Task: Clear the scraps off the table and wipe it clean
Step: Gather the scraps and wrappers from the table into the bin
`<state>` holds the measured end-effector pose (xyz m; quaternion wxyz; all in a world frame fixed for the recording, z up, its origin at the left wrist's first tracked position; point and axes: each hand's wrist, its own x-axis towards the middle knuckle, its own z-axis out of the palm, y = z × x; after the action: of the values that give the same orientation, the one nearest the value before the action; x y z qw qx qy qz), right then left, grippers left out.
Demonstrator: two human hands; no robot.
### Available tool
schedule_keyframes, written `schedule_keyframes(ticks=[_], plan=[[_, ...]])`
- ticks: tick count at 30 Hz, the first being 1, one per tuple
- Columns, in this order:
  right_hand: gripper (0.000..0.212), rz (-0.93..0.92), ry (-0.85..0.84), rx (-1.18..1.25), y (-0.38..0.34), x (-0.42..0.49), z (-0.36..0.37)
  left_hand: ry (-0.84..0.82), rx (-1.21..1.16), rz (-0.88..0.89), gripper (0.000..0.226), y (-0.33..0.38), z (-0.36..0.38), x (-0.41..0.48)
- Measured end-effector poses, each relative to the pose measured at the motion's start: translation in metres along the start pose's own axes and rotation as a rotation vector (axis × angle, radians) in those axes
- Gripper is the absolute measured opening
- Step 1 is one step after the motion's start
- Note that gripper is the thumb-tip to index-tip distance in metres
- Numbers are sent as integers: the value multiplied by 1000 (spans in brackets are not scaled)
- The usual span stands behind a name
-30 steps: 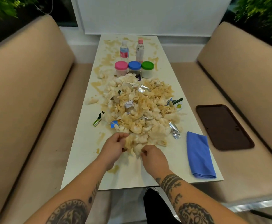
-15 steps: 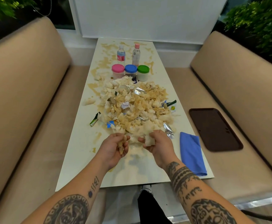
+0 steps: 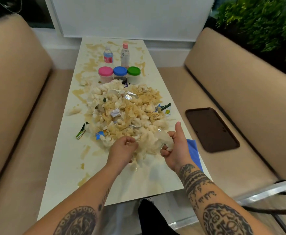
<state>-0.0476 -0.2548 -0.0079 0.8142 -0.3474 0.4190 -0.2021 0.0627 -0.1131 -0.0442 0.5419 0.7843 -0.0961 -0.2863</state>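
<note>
- Crumpled, stained tissue scraps (image 3: 125, 114) lay heaped mid-table (image 3: 65, 168), just before three lidded jars (image 3: 119, 74).
- Left hand (image 3: 122, 150) curled into the heap's near edge, apparently pinching scraps; right hand (image 3: 175, 150) gripped a pale wad, thumb raised.
- Gathering step was in hand; wiping not yet begun.
- Next move likely called for carrying handfuls off, then taking the blue cloth (image 3: 194, 150) beside the right hand.

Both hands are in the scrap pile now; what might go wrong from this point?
1. The right hand grips only a small wad of the pile; loose pieces may drop on the way off the table.
2. Sweeping may knock the jars or bottles behind the pile.
3. Wet scraps could soil the cloth.
</note>
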Motion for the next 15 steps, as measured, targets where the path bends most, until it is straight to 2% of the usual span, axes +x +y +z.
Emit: schedule_keyframes(ticks=[4, 5, 8, 10, 15], plan=[[30, -38, -35, -57, 1, 5, -3, -15, 406, 154, 35, 4, 21, 15], [33, -49, -36, -51, 1, 7, -4, -20, 484, 167, 38, 4, 25, 19], [35, 2, -47, 32, -1, 14, -4, 11, 635, 218, 25, 0, 35, 28], [15, 48, -61, 84, -2, 18, -4, 28, 644, 247, 17, -1, 34, 30], [11, 75, -64, 134, -7, 16, -2, -33, 387, 224, 30, -1, 18, 32]])
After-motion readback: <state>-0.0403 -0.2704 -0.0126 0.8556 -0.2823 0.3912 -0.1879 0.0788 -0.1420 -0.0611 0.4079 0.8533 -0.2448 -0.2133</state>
